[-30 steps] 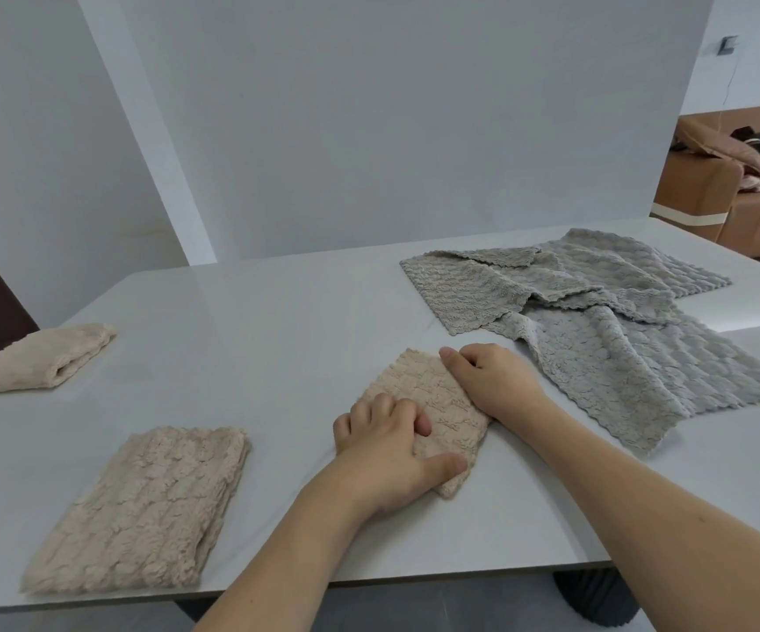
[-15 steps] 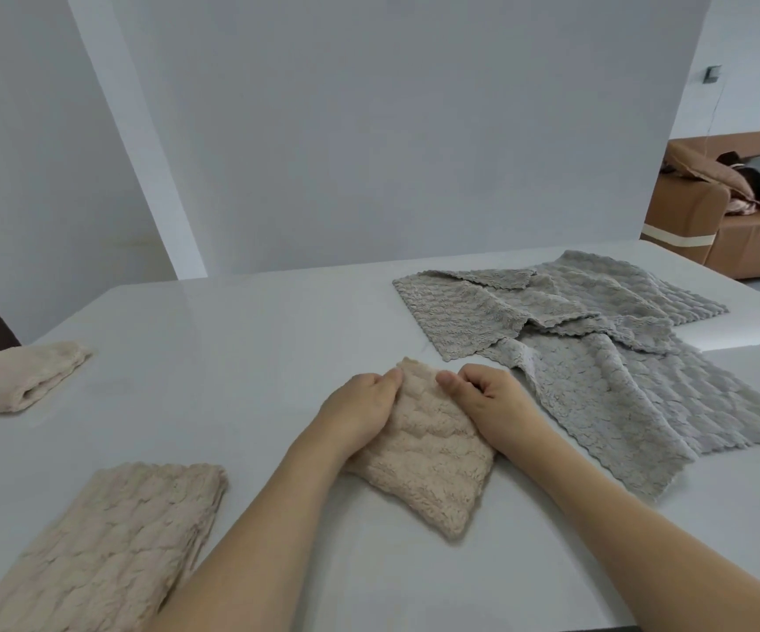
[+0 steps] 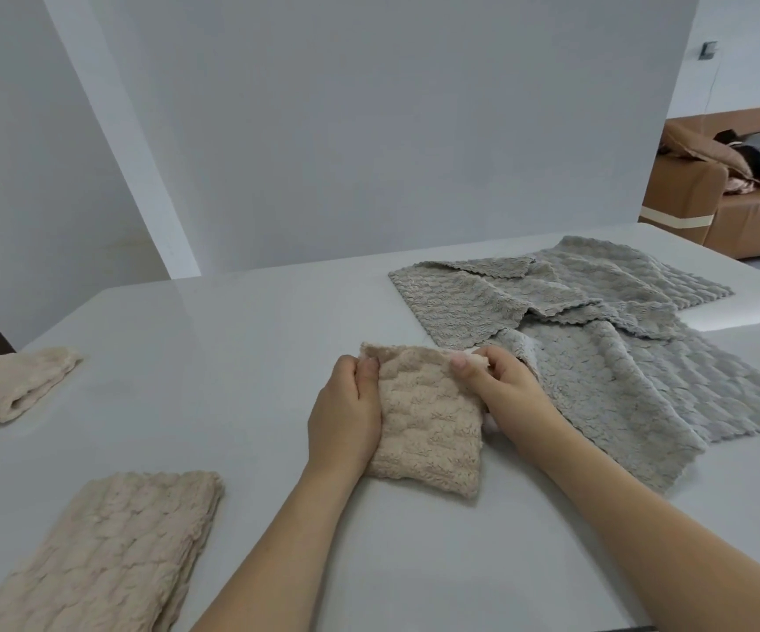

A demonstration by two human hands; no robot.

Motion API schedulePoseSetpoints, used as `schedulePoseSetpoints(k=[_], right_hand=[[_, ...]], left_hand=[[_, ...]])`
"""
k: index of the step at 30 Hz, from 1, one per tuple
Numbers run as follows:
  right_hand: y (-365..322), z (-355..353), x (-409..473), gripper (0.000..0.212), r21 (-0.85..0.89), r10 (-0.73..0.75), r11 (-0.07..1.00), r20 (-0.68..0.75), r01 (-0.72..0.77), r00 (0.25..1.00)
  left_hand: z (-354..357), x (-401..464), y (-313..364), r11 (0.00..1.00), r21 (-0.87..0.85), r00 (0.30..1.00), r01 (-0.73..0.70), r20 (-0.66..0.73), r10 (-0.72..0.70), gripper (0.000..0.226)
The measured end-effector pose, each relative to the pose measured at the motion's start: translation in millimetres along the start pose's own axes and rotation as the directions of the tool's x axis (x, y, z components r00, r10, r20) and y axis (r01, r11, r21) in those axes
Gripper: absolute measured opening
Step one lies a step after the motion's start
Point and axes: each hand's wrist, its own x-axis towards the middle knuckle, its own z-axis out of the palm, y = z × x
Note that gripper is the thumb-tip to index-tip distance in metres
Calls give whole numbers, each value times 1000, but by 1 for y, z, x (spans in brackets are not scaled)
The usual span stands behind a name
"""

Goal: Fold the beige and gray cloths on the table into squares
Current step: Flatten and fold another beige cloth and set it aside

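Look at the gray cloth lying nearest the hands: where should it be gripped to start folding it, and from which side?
Probably the two corners of the nearer gray cloth along its near edge, coming from the person's side. That edge lies flat and uncovered, while its far end is overlapped by the other gray cloths, so pinching there would drag them along.

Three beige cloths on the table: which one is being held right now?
The middle beige cloth, pinched at its top corners by the left hand and right hand. The two beige cloths farther left lie untouched.
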Motion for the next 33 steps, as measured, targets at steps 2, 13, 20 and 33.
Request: schedulePoseSetpoints(k=[2,13,20,33], right_hand=[[1,1,0,65,-86,1,996,11,0,1000],[1,4,6,27,-350,-70,933,69,90,995],[1,5,8,23,-357,-28,933,34,39,999],[-85,79,-33,41,-95,89,990,-148,-104,985]], left_hand=[[-1,-2,0,999,-46,999,6,-33,-8,32],[1,-4,4,1000,16,995,-1,-95,3,16],[2,2,12,989,142,999,40,9,-41,15],[-88,-8,28,988,143,996,63,-73,-53,19]])
